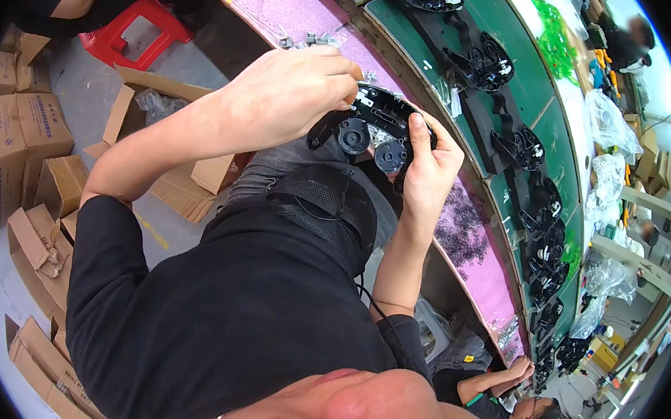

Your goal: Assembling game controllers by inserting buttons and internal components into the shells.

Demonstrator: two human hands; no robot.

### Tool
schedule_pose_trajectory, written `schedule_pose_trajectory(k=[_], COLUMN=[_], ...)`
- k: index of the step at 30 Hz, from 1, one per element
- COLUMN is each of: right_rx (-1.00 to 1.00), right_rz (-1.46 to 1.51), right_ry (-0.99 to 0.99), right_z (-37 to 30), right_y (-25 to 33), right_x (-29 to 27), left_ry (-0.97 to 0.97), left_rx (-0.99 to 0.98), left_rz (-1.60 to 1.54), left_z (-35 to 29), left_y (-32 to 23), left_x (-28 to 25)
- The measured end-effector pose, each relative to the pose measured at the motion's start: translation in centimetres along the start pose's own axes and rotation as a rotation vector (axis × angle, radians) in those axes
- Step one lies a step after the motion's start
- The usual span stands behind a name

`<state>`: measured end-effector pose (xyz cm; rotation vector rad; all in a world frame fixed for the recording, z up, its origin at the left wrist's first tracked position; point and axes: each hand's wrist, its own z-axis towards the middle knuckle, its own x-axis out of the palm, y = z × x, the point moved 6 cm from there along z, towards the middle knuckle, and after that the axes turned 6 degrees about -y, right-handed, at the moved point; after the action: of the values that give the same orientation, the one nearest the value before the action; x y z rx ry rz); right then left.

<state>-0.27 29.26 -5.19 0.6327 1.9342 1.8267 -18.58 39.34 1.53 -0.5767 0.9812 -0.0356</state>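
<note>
A black plastic game controller shell [383, 117] is held up over my lap, its inner side facing me. Two round black parts [352, 136] sit along its lower edge, and small white pieces show near its top. My right hand [432, 163] grips the shell's right end, thumb laid over the inner face. At the upper left end is my left hand [301, 93], fingers pinched together against the shell; whatever lies between the fingertips is hidden. Just beyond the hands, small grey and metallic parts [311, 40] lie on the pink bench surface [364, 48].
A green work surface [549, 124] holds a row of black controller shells [481, 62]. Many small dark rings [462, 227] are scattered on the pink strip. Cardboard boxes [21, 153] and a red stool [137, 32] stand at left. Other people work at both ends of the bench.
</note>
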Motion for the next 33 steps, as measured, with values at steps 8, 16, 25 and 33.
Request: schedule_pose_trajectory(k=[8, 16, 25, 33], right_rx=[0.099, -0.304, -0.551, -0.482], right_rz=[0.080, 0.115, -1.024, -1.306], right_ry=[-0.070, -0.648, -0.831, -0.825], right_z=[0.0, 7.0, 12.0, 12.1], right_y=[-0.3, 2.4, 2.3, 2.0], right_x=[-1.8, -14.8, -20.9, -20.5], left_ry=[-0.221, -0.277, -0.314, 0.234], left_rx=[-0.175, -0.500, -0.963, -1.118], left_rz=[-0.265, -0.424, -0.090, 0.213], left_z=[-0.3, -6.8, -22.2, -41.5], left_y=[0.8, 3.7, 12.8, 22.7], left_x=[-2.5, -1.7, 1.8, 16.9])
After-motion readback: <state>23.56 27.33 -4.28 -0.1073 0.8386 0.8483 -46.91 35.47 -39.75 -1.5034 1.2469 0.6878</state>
